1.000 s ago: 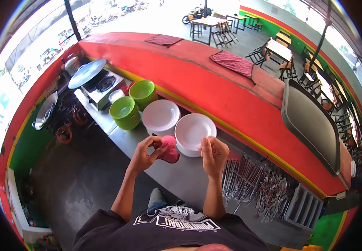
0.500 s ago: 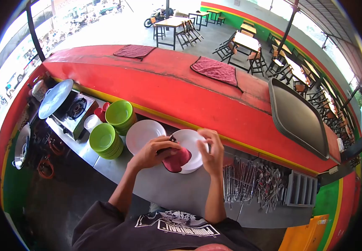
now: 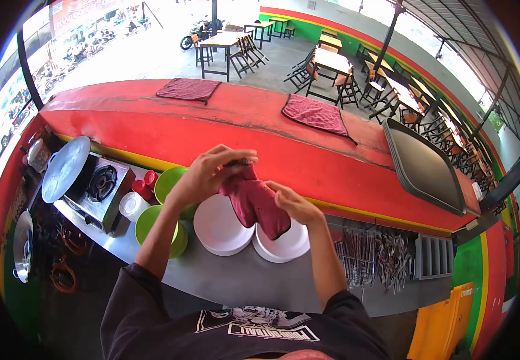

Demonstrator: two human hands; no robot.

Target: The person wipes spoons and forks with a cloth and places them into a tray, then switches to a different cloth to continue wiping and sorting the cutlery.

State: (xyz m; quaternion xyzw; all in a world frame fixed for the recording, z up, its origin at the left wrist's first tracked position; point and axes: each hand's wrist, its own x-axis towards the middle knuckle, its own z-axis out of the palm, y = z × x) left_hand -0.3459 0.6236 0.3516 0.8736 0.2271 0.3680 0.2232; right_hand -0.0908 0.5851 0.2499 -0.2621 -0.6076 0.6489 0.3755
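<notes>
A maroon cloth (image 3: 254, 201) hangs in folds above two stacks of white bowls. My left hand (image 3: 203, 174) is closed on its upper part, fingers curled over the top. At the cloth's right side, my right hand (image 3: 296, 204) pinches it with thumb and fingertips. Below the cloth stand the left white bowl (image 3: 215, 234) and the right white bowl (image 3: 299, 243), both partly covered by it. Green bowls (image 3: 179, 240) are stacked beside them, partly hidden behind my left forearm.
Cutlery (image 3: 371, 258) lies right of the bowls, beside a grey divided tray (image 3: 434, 257). A gas stove (image 3: 107, 186) with a large metal lid (image 3: 66, 170) is at left. The red ledge (image 3: 248, 108) carries two folded maroon cloths and dark serving trays (image 3: 425, 165).
Both hands have risen away from the bowls with the cloth. My right hand, apart from the cloth before, now grips it, and the cloth hangs more spread out.
</notes>
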